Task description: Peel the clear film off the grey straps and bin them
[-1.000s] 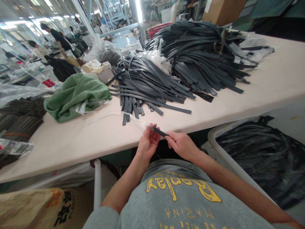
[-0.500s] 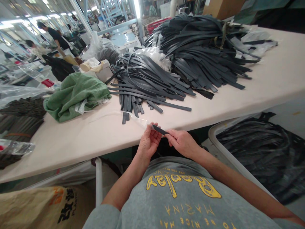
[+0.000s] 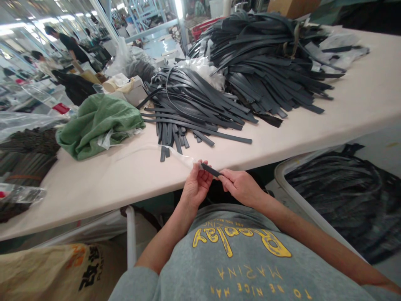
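Note:
Between my two hands, at the table's near edge, runs a short dark flat strip (image 3: 211, 170). My left hand (image 3: 197, 184) pinches its left end, where a thin clear plastic sleeve or film (image 3: 178, 155) meets it and trails left over the table. My right hand (image 3: 239, 186) is closed around the strip's other end, thumb on top. Whether the strip sits inside the plastic, I cannot tell. Beyond my hands lies a loose pile of similar dark strips (image 3: 200, 104), with a larger heap (image 3: 266, 54) behind it to the right.
A green cloth (image 3: 100, 121) and a tied dark bundle (image 3: 23, 167) lie on the pale table (image 3: 297, 138) at left. Below right stands a white-rimmed bin (image 3: 291, 188) with dark strips. A printed sack (image 3: 46, 271) is at lower left. People work in the background.
The view has shifted slightly. My hands keep the same grip on the strip and plastic, and slightly more of the strip shows between them.

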Demonstrator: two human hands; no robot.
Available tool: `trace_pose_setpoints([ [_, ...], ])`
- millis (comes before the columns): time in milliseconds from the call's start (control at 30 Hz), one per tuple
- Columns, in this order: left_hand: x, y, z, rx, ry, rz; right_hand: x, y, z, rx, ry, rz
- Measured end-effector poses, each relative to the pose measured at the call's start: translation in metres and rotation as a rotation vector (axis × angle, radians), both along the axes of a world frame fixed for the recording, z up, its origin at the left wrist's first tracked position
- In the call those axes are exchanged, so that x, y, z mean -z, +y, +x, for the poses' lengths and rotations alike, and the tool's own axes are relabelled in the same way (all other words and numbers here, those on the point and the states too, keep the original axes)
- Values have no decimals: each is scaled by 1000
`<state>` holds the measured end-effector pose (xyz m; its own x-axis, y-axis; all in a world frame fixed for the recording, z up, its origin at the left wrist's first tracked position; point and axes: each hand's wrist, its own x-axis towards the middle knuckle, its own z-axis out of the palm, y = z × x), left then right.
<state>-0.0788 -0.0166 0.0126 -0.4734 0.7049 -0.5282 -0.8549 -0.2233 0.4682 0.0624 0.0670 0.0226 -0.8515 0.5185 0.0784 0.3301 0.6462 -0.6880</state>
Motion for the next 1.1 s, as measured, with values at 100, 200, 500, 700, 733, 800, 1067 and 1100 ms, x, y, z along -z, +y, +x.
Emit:
trace_pose_setpoints([
  [100,0,-1,0,-3,-13,-3,0,-1,1,0,-17,-2],
  [200,1,-2,-1,-22,-19,-22,2,-3,3,-11,-35,-7],
  [500,-4,-11,-5,-17,-75,-69,11,-1,15,-10,-53,-64],
  [700,-6,-11,-1,-2,-100,-72,10,-5,15,-17,-49,-76],
  [733,-5,-11,0,1,-103,-71,10,-6,15,-17,-42,-78],
  [800,-4,-11,0,5,-104,-72,10,-6,16,-5,-16,-82],
  [1067,-6,-10,2,1,-91,-78,13,-9,13,-19,-32,-82],
  [1100,-7,-10,3,-1,-91,-82,13,-9,12,-22,-39,-79],
])
